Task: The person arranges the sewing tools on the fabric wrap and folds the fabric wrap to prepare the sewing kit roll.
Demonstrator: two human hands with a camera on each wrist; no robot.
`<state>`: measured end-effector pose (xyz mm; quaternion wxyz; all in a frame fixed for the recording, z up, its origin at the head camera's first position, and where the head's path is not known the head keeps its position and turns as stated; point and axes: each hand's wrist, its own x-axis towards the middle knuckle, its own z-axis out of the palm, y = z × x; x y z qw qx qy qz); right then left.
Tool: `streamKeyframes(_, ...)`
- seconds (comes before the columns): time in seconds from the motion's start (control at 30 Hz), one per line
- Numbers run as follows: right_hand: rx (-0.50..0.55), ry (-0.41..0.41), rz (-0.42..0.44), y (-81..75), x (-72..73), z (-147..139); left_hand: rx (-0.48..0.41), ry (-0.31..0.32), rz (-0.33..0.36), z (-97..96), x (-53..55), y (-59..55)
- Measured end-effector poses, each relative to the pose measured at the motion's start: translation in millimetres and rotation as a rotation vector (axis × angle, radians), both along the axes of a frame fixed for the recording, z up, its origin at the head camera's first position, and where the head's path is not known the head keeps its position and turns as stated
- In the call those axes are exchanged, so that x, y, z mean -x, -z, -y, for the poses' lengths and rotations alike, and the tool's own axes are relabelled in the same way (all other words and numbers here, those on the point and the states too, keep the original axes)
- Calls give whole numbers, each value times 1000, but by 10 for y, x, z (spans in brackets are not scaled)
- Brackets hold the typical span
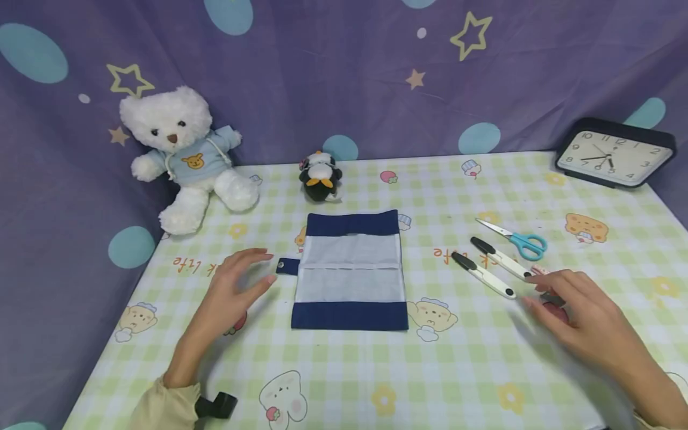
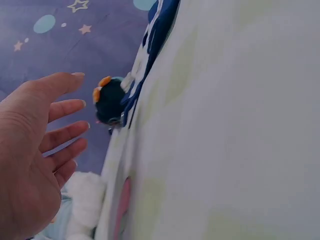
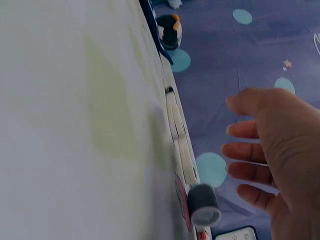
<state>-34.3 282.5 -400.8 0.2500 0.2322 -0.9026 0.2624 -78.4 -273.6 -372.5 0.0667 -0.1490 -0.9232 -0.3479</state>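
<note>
An unfolded navy and pale grey fabric case (image 1: pixel 349 286) lies flat on the table, a snap strap (image 1: pixel 288 266) at its left side. My left hand (image 1: pixel 228 292) hovers left of that strap, fingers relaxed and holding nothing. Over the table's right part is my right hand (image 1: pixel 588 316), its fingers loosely bent, apart from the things near it. Two slim white tools with black ends (image 1: pixel 486 276) (image 1: pixel 504 261) lie by its fingertips; their kind is unclear. Beyond them are blue-handled scissors (image 1: pixel 520 242). A small dark grey cylinder (image 3: pixel 202 202) stands near the right hand, mostly hidden in the head view.
A white teddy bear (image 1: pixel 185 158) sits at the back left, and a penguin plush (image 1: pixel 320 177) behind the case. At the back right stands a black clock (image 1: pixel 615 154). A purple curtain (image 1: pixel 344 77) borders the checked tablecloth (image 1: pixel 333 376).
</note>
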Motion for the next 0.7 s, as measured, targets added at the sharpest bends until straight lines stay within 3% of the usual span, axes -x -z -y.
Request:
streamKeyframes(0.33, -63, 96, 108, 38, -98, 184, -129, 33, 147, -101, 174, 168)
streamKeyframes(0.53, -66, 156, 195, 61, -89, 267, -92, 18, 151, -166, 255, 230)
streamKeyframes(0.7, -68, 185, 178, 78, -84, 317, -81, 44, 135, -191, 309, 267)
